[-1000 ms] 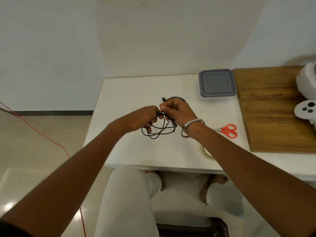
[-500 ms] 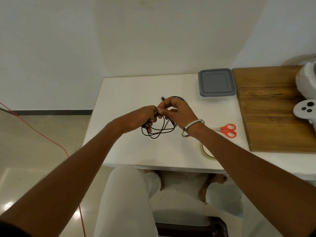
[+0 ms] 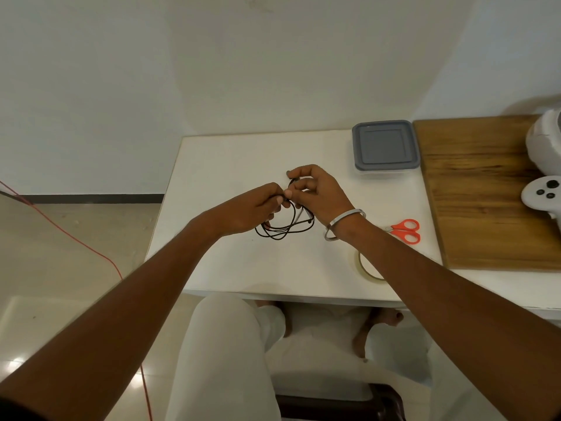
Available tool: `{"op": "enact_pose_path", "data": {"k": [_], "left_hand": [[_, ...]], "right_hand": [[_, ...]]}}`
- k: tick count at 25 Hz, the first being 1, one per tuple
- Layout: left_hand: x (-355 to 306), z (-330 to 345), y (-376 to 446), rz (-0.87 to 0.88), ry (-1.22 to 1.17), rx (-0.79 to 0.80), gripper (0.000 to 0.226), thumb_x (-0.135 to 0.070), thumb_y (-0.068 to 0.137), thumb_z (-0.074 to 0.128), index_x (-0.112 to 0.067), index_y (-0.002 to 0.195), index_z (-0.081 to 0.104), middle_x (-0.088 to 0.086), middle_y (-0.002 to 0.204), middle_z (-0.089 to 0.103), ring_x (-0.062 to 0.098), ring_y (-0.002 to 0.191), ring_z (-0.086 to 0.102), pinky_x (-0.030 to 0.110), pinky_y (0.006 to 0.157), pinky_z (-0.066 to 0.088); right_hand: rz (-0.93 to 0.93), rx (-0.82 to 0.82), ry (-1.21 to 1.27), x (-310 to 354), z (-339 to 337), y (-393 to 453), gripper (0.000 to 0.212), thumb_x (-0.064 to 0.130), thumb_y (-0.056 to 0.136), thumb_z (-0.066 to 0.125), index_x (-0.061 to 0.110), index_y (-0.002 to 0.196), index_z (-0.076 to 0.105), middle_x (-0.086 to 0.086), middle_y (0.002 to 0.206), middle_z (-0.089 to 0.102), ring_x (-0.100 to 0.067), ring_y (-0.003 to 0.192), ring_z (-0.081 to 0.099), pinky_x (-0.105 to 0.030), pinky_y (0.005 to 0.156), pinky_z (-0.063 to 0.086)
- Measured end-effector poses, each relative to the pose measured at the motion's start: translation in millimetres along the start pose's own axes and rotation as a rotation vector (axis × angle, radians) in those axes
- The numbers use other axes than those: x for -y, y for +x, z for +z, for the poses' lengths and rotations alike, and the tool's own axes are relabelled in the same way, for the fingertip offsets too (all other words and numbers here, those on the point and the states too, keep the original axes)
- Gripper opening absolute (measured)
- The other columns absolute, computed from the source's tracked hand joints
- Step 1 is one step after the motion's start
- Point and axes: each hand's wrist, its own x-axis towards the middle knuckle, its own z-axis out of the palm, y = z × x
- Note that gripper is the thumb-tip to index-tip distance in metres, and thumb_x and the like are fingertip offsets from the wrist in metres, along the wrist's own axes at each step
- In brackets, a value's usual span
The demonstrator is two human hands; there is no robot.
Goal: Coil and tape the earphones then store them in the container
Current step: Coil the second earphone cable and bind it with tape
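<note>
Black earphones (image 3: pixel 283 227) hang in loose loops just above the white table (image 3: pixel 218 165). My left hand (image 3: pixel 252 208) grips the gathered loops at their top. My right hand (image 3: pixel 315 191), with a metal bangle on its wrist, pinches the cord right beside the left fingers, and one strand runs up between its thumb and forefinger. A clear container with a grey lid (image 3: pixel 385 147) stands closed at the table's back right. A roll of clear tape (image 3: pixel 365 268) lies near the front edge, partly hidden under my right forearm.
Orange-handled scissors (image 3: pixel 405 230) lie right of my right wrist. A wooden board (image 3: pixel 473 192) covers the right side, with a white controller (image 3: pixel 543 194) and a white device (image 3: pixel 546 144) on it. A red cable (image 3: pixel 76 238) runs across the floor at left.
My right hand has lifted its fingers and shifted up a little, feeding the cord round the loops. The left hand keeps its hold in the same place.
</note>
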Motion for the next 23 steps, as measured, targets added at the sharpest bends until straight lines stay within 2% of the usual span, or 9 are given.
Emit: {"op": "enact_pose_path", "data": {"k": [3,5,7,10,13,15,17,19,23], "left_hand": [[2,3,2,0.031,0.072,-0.065,0.016,-0.018,0.103,0.038,-0.013,0.106,0.053,-0.006,0.08,0.047,0.009,0.071,0.047,0.023,0.068,0.048],[2,6,3,0.038,0.055,-0.107,0.009,-0.016,0.102,0.04,-0.018,0.11,0.043,-0.003,0.079,0.048,0.012,0.072,0.046,0.026,0.068,0.05],[2,8,3,0.049,0.026,-0.144,0.021,-0.015,0.101,0.042,-0.019,0.116,0.029,0.0,0.076,0.046,0.016,0.071,0.044,0.028,0.067,0.051],[3,11,3,0.06,0.052,-0.186,0.024,-0.013,0.1,0.044,-0.012,0.117,0.027,-0.005,0.083,0.043,0.019,0.07,0.043,0.039,0.069,0.053],[6,10,3,0.074,0.083,-0.199,0.018,-0.014,0.1,0.045,-0.013,0.111,0.031,0.003,0.094,0.042,0.029,0.071,0.045,0.049,0.073,0.051],[8,9,3,0.096,0.135,-0.213,0.01,-0.015,0.101,0.044,-0.014,0.105,0.036,0.001,0.105,0.037,0.039,0.076,0.048,0.053,0.075,0.051],[9,9,3,0.1,0.143,-0.229,0.012,-0.016,0.101,0.044,-0.017,0.105,0.033,0.002,0.104,0.038,0.043,0.079,0.05,0.055,0.075,0.05],[10,10,3,0.076,0.126,-0.232,0.016,-0.016,0.101,0.044,-0.013,0.109,0.03,0.006,0.097,0.042,0.04,0.076,0.049,0.055,0.074,0.051],[6,13,2,0.065,0.075,-0.22,0.02,-0.017,0.101,0.045,-0.021,0.107,0.027,0.025,0.084,0.053,0.031,0.073,0.046,0.055,0.071,0.049]], "right_hand": [[0.001,-0.063,0.012,-4,2,1,0.031,0.005,0.081,0.069,0.016,0.088,0.041,-0.002,0.071,0.064,-0.01,0.068,0.059,-0.019,0.063,0.05],[-0.03,-0.072,-0.063,-5,2,3,0.023,0.007,0.081,0.069,0.013,0.083,0.047,-0.007,0.073,0.063,-0.01,0.06,0.058,-0.021,0.062,0.05],[-0.059,-0.07,-0.127,-5,3,2,0.012,0.008,0.082,0.068,0.009,0.086,0.057,-0.013,0.078,0.064,-0.008,0.056,0.057,-0.02,0.061,0.051],[-0.101,-0.055,-0.251,-4,4,1,0.005,0.011,0.085,0.065,0.01,0.091,0.066,0.0,0.077,0.065,0.003,0.058,0.058,-0.009,0.062,0.049],[-0.132,-0.034,-0.414,-3,4,0,0.013,0.015,0.088,0.062,0.009,0.095,0.071,0.009,0.075,0.063,0.012,0.06,0.056,0.0,0.064,0.042],[-0.128,-0.002,-0.483,-4,2,0,0.016,0.019,0.09,0.06,0.01,0.097,0.071,0.005,0.078,0.066,0.007,0.061,0.055,0.0,0.063,0.04],[-0.124,0.068,-0.538,-5,1,-2,0.018,0.022,0.088,0.062,0.014,0.101,0.07,0.006,0.08,0.065,0.004,0.064,0.054,-0.001,0.063,0.039],[-0.126,0.107,-0.588,-5,1,-3,0.021,0.02,0.086,0.065,0.014,0.106,0.069,0.006,0.085,0.064,0.0,0.069,0.053,-0.003,0.064,0.036],[-0.143,0.084,-0.608,-5,0,-1,0.021,0.012,0.087,0.062,0.01,0.107,0.068,0.004,0.093,0.062,-0.005,0.082,0.051,0.0,0.067,0.036]]}}
